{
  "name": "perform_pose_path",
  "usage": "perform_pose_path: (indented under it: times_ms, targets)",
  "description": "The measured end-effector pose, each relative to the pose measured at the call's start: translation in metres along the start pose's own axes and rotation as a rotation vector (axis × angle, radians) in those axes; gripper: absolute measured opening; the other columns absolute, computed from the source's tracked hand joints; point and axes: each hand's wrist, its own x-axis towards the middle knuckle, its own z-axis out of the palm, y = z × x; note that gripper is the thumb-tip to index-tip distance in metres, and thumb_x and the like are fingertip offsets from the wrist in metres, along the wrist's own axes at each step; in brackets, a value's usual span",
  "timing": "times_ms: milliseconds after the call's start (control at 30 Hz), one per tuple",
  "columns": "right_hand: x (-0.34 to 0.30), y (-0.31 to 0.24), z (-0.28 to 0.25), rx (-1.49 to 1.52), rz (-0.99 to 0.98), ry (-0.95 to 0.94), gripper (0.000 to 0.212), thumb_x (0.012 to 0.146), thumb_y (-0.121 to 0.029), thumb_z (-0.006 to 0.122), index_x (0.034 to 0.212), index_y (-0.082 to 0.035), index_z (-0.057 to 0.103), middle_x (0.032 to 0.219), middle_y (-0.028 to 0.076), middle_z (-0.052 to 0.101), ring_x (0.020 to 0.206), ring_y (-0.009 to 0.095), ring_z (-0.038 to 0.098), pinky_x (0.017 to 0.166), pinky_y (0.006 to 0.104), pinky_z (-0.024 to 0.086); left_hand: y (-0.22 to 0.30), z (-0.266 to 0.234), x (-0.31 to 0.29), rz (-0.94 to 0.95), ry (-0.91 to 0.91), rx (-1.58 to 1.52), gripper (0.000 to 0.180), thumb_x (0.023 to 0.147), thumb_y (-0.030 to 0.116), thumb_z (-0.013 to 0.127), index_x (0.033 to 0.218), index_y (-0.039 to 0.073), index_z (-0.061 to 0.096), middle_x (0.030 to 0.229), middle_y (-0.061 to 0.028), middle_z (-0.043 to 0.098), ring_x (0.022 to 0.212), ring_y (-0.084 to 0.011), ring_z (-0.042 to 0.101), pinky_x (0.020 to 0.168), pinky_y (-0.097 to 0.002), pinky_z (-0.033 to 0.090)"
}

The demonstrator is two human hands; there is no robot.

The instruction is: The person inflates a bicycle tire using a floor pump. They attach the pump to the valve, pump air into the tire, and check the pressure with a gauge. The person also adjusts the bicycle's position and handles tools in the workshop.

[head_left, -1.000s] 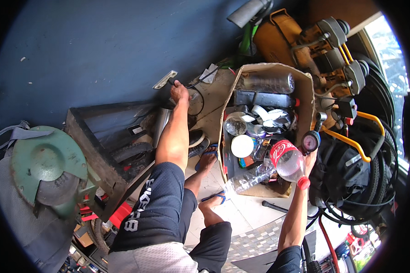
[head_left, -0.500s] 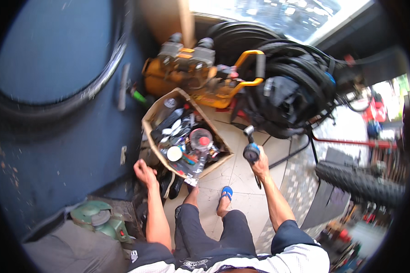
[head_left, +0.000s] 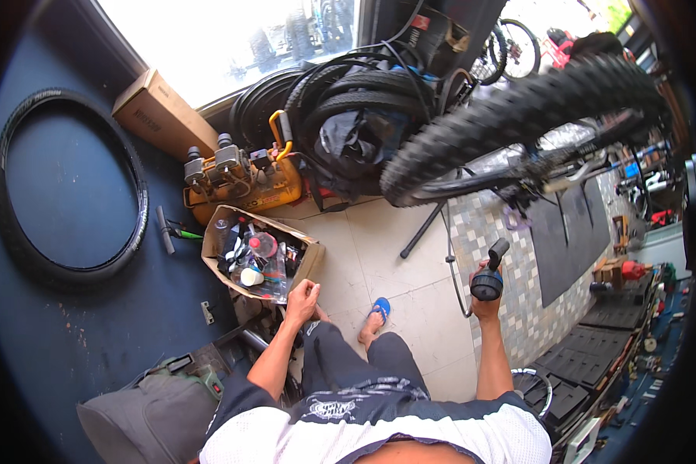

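Note:
My right hand [head_left: 487,303] is wrapped round a pistol-shaped tool [head_left: 488,284] with a round black-and-blue body and a short dark nozzle. The tool is held up over the mosaic floor, its nozzle tilted away from me; the palm hides its handle. My left hand [head_left: 304,302] has its fingers curled together, and nothing shows between them. It hovers by the near right corner of an open cardboard box [head_left: 311,267]. Inside the box lie a clear plastic bottle with a red cap [head_left: 262,244], a white round container [head_left: 251,277] and mixed scraps.
A bicycle wheel with a knobby tyre [head_left: 518,116] juts in ahead on the right. A yellow air compressor [head_left: 243,189] stands behind the box, beside stacked black tyres [head_left: 363,89]. Another tyre [head_left: 6,185] hangs on the blue wall. Tools and a workbench [head_left: 611,340] line the right.
My view has swung to the right, bringing the bicycle wheel in. My left hand has moved from the box's left side to its right corner. The tool stays in my right hand, its nozzle turned.

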Motion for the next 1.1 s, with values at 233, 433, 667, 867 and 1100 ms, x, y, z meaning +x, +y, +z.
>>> perform_pose_path:
  times_ms: [233, 433, 667, 867, 1100]
  targets:
    - [-0.014, 0.027, -0.085, 0.285, 0.092, 0.024, 0.043, 0.09, -0.007, 0.073, 0.128, -0.002, 0.055, 0.091, 0.0, 0.065, 0.085, 0.013, 0.066, 0.084, 0.029, 0.052, 0.022, 0.036, -0.061, -0.063, -0.151, 0.292, 0.042, 0.098, 0.041, 0.071, 0.102, -0.001, 0.074, 0.095, -0.0251, 0.076, 0.097, -0.0408, 0.074, 0.089, -0.0479, 0.056]
    - [-0.012, 0.052, -0.106, 0.124, -0.021, 0.089, 0.04, 0.087, 0.002, 0.067, 0.125, -0.003, 0.056, 0.09, 0.003, 0.069, 0.086, 0.016, 0.068, 0.086, 0.0299, 0.053, 0.025, 0.033, -0.098, -0.12, 0.004, 0.214, 0.039, 0.1, 0.037, 0.072, 0.097, -0.002, 0.073, 0.081, -0.0173, 0.072, 0.077, -0.0251, 0.07, 0.075, -0.0407, 0.055]
    - [-0.015, 0.043, -0.105, 0.184, 0.018, 0.029, 0.047, 0.083, 0.005, 0.073, 0.127, -0.008, 0.06, 0.101, 0.009, 0.07, 0.093, 0.024, 0.07, 0.086, 0.0352, 0.055, 0.067, 0.029, -0.083, -0.048, 0.09, 0.096, 0.034, 0.103, 0.031, 0.072, 0.093, -0.002, 0.072, 0.072, -0.0056, 0.067, 0.067, -0.0114, 0.059, 0.062, -0.0338, 0.049]
    - [-0.022, 0.043, -0.118, 0.091, 0.081, 0.04, 0.044, 0.083, 0.003, 0.074, 0.123, -0.007, 0.059, 0.103, 0.012, 0.072, 0.095, 0.03, 0.072, 0.086, 0.0375, 0.055, 0.161, 0.042, -0.025, 0.391, 0.159, 0.049, 0.025, 0.103, 0.025, 0.072, 0.1, 0.001, 0.068, 0.072, -0.0007, 0.059, 0.065, -0.0107, 0.053, 0.061, -0.0316, 0.046]
    - [-0.029, 0.033, -0.114, -0.046, 0.234, -0.081, 0.052, 0.079, -0.001, 0.08, 0.126, -0.006, 0.058, 0.111, 0.017, 0.072, 0.102, 0.038, 0.072, 0.09, 0.0423, 0.056, 0.284, 0.027, 0.061, 0.452, 0.218, -0.31, 0.022, 0.112, 0.024, 0.062, 0.11, 0.002, 0.061, 0.083, -0.0035, 0.062, 0.053, -0.0085, 0.053, 0.04, -0.0261, 0.045]
